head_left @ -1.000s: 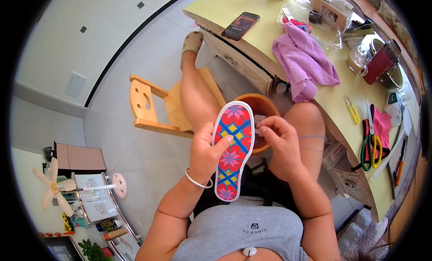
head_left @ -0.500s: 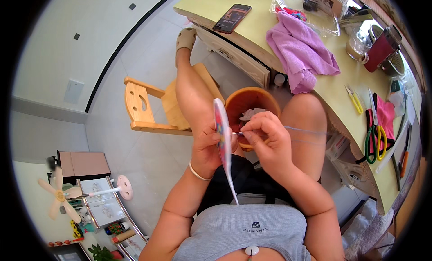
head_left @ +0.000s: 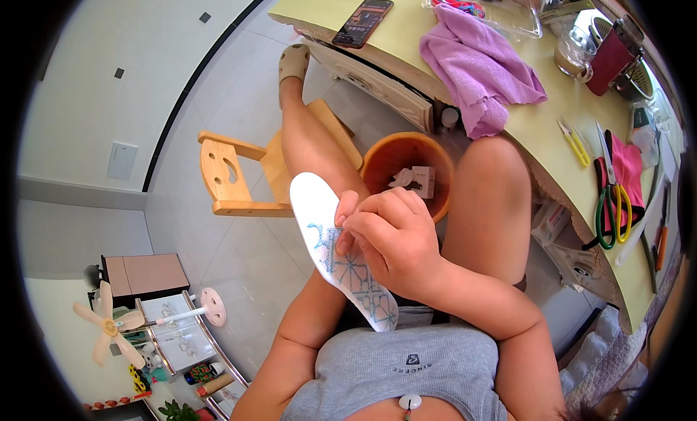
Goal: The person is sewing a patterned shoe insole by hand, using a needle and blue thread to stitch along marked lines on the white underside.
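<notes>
A white shoe insole with blue stitched line patterns is held tilted above my lap, its stitched pale face turned up. My left hand grips it from behind and around its edge; most of that hand is hidden by the insole and my other hand. My right hand is closed in a pinch against the stitched face, near the middle of the insole. Its fingertips are turned away, so what they pinch does not show.
Below my knees stands an orange bucket with paper scraps. A wooden chair is left of it. The yellow table at right holds a phone, purple cloth, scissors, yellow snips and a glass cup.
The insole has turned from edge-on to show its pale stitched face. My right hand has moved left onto it. The needle and blue thread seen earlier no longer show.
</notes>
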A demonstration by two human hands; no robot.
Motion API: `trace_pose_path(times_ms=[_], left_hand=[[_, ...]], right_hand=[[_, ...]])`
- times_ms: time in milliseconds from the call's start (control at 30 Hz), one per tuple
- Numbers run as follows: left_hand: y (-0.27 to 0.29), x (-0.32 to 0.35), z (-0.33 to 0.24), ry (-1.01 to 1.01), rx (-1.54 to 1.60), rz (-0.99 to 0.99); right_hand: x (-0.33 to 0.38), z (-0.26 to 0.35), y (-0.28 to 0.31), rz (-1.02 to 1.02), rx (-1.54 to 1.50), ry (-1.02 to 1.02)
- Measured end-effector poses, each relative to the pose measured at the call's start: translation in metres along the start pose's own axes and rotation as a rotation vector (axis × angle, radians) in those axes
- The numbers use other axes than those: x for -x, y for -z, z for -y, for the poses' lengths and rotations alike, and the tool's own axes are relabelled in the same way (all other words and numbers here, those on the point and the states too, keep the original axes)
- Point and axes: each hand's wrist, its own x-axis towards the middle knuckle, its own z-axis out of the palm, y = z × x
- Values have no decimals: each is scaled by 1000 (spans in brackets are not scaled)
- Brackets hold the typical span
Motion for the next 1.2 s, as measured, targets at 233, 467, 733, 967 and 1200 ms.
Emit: trace_pose_path(times_ms=[233,467,733,967,1200], left_hand=[[0,-1,1,21,15,1],[2,-1,-1,23,18,5],[-2,1,-9,-10,-102,-77],[-69,-15,-14,27,-745,-672],[-83,-14,-9,0,-880,-709]], right_hand=[[-1,-1,-2,-21,9,1],[-1,-2,0,-9,-25,-6],[1,-8,1,-13,-82,-98],[14,-37,12,110,-1035,-1057],[27,-51,8,159,-1084,-1110]])
